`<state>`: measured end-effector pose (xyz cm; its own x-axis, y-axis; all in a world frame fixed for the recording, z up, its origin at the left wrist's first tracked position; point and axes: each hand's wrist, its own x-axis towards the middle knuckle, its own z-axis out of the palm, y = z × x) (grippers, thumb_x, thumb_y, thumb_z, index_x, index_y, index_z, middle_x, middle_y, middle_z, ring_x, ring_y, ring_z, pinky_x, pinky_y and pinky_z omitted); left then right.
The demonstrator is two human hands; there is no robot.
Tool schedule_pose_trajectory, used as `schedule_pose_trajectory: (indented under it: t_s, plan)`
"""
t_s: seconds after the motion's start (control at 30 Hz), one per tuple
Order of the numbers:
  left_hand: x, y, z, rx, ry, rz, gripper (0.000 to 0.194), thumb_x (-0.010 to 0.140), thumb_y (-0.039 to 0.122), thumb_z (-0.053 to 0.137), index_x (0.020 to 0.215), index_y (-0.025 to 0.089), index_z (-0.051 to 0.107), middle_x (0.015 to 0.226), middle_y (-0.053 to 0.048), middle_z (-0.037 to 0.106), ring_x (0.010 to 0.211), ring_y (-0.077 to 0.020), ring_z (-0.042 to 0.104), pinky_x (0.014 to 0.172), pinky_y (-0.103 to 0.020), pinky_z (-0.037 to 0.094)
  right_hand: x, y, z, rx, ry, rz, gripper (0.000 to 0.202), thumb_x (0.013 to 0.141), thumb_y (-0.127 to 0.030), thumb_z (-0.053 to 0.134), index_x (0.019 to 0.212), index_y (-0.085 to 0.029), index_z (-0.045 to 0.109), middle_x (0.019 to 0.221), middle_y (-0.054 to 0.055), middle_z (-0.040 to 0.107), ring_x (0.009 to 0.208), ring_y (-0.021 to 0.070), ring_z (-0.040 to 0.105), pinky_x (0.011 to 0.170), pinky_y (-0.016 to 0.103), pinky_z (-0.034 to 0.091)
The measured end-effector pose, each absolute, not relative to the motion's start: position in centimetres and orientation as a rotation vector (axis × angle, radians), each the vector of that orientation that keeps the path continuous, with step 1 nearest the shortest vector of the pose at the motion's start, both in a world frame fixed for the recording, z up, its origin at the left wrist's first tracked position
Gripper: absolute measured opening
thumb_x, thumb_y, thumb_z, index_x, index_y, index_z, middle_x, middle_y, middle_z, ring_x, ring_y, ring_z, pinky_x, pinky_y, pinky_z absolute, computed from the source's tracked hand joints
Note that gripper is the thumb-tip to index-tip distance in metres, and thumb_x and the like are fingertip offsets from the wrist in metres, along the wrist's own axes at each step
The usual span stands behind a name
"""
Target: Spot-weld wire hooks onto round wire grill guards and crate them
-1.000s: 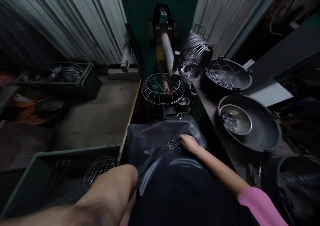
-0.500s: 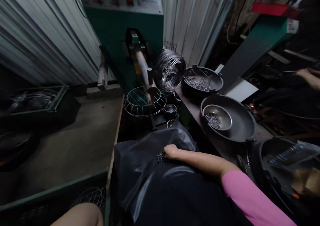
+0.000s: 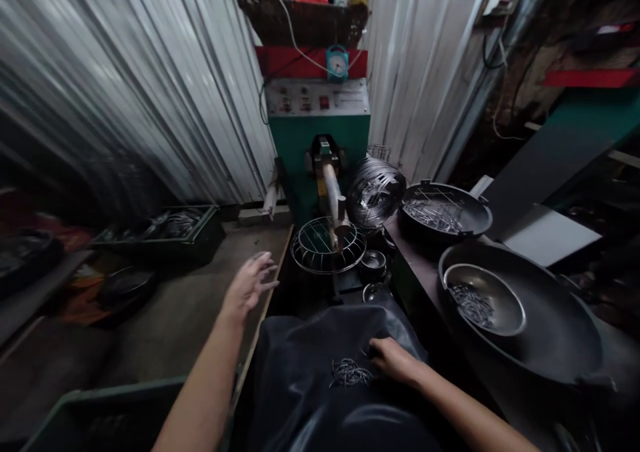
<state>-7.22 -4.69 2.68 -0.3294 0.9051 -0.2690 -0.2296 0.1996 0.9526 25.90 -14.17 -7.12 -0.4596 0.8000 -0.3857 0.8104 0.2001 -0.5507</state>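
My left hand (image 3: 251, 282) is held up over the floor, left of my lap, with its fingers spread and nothing in them. My right hand (image 3: 393, 359) is closed in a pinch just above the dark plastic sheet (image 3: 295, 365) on my lap. A thin piece of wire (image 3: 365, 353) shows at its fingertips. Beside that hand, a small heap of curved wire pieces (image 3: 349, 373) lies on the sheet. In front of me, a round wire rack (image 3: 361, 260) sits around the arm (image 3: 331, 189) of a green machine (image 3: 295, 135).
At right, a metal bowl (image 3: 517, 315) with wire pieces sits inside a large pan (image 3: 560, 325). Behind it another pan (image 3: 484, 220) holds metal pieces. A wire coil (image 3: 357, 195) stands by the machine. Green crates (image 3: 210, 235) lie at left. A clock (image 3: 337, 63) hangs above.
The view has tilted up. My left hand has risen into view, open. My right hand has parted from the bunch of wire pieces, which now lies spread on the sheet.
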Motion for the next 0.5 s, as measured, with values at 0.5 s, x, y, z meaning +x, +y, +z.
schedule_pose_trajectory:
  t_s: [0.5]
  plan:
    - [-3.5,5.0,0.0,0.353,1.485,0.973,0.031,0.055,0.028,0.074,0.073,0.016,0.052,0.065,0.002,0.050,0.052,-0.0109,0.049,0.064,-0.040,0.049,26.9,-13.7,-5.7,1.371,2.392,-0.368,0.033,0.079,0.001,0.038,0.098,-0.010,0.063,0.090,0.016,0.068,0.078,0.0257,0.066,0.061,0.029,0.047]
